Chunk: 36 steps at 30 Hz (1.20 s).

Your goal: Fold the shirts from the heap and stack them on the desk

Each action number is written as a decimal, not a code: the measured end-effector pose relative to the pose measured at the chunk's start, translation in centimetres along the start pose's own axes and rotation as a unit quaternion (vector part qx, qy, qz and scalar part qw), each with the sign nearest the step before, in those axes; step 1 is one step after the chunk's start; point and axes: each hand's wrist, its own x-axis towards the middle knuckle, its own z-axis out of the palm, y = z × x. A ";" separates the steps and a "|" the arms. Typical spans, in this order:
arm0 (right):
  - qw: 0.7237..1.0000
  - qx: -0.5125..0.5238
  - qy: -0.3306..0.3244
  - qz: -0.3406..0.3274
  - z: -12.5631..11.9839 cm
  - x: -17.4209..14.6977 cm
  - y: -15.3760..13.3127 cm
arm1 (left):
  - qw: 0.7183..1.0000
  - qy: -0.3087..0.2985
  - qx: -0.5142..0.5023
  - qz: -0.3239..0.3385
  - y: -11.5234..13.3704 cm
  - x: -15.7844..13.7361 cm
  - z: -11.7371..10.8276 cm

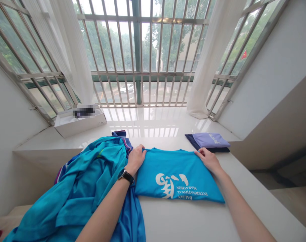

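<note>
One blue shirt (153, 168) lies folded flat on white ledge (173, 220), beside clothes heap (100, 178). Left hand (136, 158) and right hand (209, 159) pinch its far corners, fingers nearly closed. Cloth looks light, soft, perhaps slippery, not fragile; folded corners seem good place for hold, all layers together.

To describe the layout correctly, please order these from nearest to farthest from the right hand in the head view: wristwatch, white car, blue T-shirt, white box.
From the right hand:
1. Blue T-shirt: in its grasp.
2. Wristwatch: left of the T-shirt.
3. White box: farther left, beyond.
4. White car: outdoors, farthest.
</note>
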 end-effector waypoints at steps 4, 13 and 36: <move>0.999 -0.033 0.018 -0.029 0.3 0.0 -0.1 | 1.000 -0.006 0.015 0.001 0.2 0.0 0.0; 0.996 -0.078 0.023 -0.038 -0.8 -0.5 -1.4 | 0.995 0.047 0.059 0.059 0.7 -0.2 -0.8; 0.980 -0.112 -0.057 -0.157 1.1 -5.2 -2.2 | 0.977 -0.051 0.044 0.201 1.8 -2.7 2.0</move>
